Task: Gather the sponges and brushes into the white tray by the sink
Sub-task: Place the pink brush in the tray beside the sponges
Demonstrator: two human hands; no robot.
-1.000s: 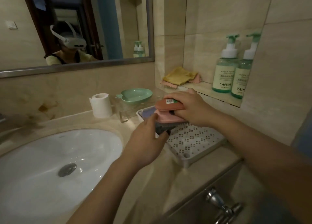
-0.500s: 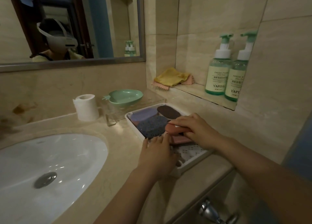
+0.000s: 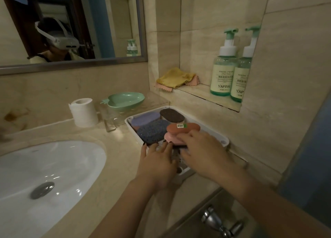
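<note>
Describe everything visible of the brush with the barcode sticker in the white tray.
The brush has a reddish-orange oval handle with a white-and-green barcode sticker, over a pink body, both like smooth plastic; something dark, perhaps bristles, shows beneath. It sits upright in the white tray, beside the blue-grey sponge and in front of the brown-topped sponge. The right hand lies over its near side, grip unclear; the left hand reaches its base.

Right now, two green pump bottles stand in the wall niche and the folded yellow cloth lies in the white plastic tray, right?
No. The head view shows the folded yellow cloth in the wall niche too, left of the green pump bottles, not in the white plastic tray.
</note>
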